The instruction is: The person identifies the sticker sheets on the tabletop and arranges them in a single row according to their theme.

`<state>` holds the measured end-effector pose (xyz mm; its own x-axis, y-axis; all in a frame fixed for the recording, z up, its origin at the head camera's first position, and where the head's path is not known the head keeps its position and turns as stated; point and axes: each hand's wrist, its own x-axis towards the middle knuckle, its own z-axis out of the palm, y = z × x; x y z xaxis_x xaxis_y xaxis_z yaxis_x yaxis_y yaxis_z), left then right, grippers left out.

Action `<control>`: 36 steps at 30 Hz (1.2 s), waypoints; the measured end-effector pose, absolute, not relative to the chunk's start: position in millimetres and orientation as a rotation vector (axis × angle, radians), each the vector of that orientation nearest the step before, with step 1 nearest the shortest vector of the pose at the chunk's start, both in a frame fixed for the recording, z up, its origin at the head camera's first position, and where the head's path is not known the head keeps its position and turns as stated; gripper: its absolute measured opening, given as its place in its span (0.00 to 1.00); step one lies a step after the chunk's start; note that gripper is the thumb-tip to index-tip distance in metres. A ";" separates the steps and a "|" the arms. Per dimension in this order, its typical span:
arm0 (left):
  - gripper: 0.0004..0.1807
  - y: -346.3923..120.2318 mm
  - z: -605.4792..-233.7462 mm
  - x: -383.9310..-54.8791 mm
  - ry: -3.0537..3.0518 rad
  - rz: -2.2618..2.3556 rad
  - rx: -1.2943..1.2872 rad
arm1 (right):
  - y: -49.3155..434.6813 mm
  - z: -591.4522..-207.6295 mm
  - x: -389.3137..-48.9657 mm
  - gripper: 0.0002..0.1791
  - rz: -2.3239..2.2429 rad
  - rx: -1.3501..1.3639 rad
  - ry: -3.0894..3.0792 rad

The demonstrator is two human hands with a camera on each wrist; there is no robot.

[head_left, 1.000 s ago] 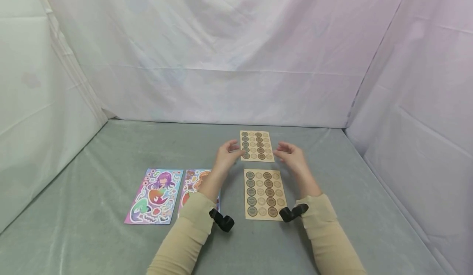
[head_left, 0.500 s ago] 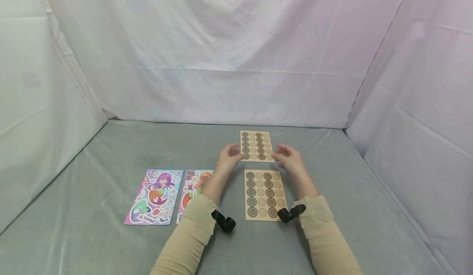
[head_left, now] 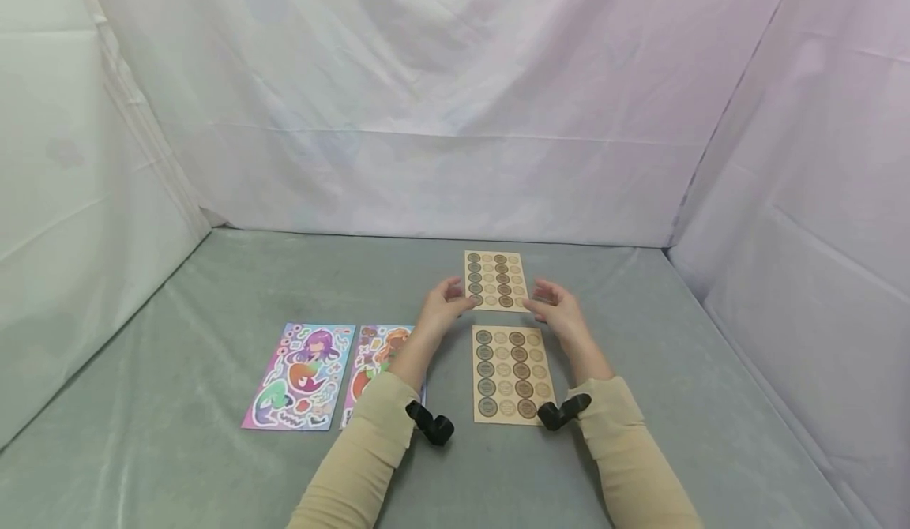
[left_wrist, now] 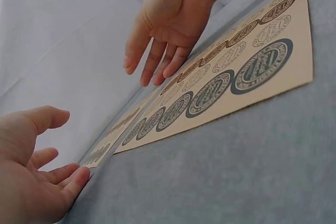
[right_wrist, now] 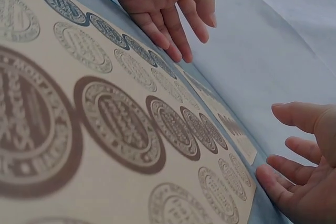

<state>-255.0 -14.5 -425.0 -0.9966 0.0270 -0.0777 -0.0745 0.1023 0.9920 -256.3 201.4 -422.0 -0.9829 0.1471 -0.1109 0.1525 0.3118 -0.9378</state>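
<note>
Two tan sheets of round seal stickers lie flat, one behind the other: a far sticker sheet (head_left: 495,280) and a near sticker sheet (head_left: 510,375). My left hand (head_left: 439,308) is at the far sheet's left edge, thumb up and fingers loosely bent, holding nothing. At that sheet's right edge is my right hand (head_left: 558,306), posed alike with nothing in its grasp. In the left wrist view the left fingertips (left_wrist: 79,174) come down beside the far sheet's edge. The right wrist view has the right fingertips (right_wrist: 268,171) low by the opposite edge; contact is hard to tell.
Left of the tan sheets lie two colourful mermaid sticker sheets (head_left: 302,377), the second mermaid sheet (head_left: 370,355) partly covered by the left forearm. Grey cloth (head_left: 178,434) covers the table. White fabric walls (head_left: 441,174) enclose the back and sides.
Both hands have come slightly toward the body along the far sheet's sides, the right a touch inward. The sheets keep their places on the table.
</note>
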 end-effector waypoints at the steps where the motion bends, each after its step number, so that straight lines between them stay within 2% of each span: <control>1: 0.36 -14.9 -425.4 -254.8 2.276 2.044 -0.040 | 201.9 -423.1 -256.4 0.35 -1.815 0.285 2.544; 20: 0.38 -16.2 -429.3 -256.6 2.279 1.936 0.053 | 202.9 -430.1 -258.5 0.37 -1.711 0.241 2.533; 36: 0.38 -16.3 -428.5 -255.9 2.236 1.945 0.073 | 199.3 -430.3 -258.4 0.35 -1.717 0.243 2.532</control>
<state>-255.9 -16.3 -428.5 -0.9831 0.1524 -0.1010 -0.0789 0.1448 0.9863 -258.4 199.3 -430.3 -0.9849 0.0897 -0.1482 0.1709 0.3625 -0.9162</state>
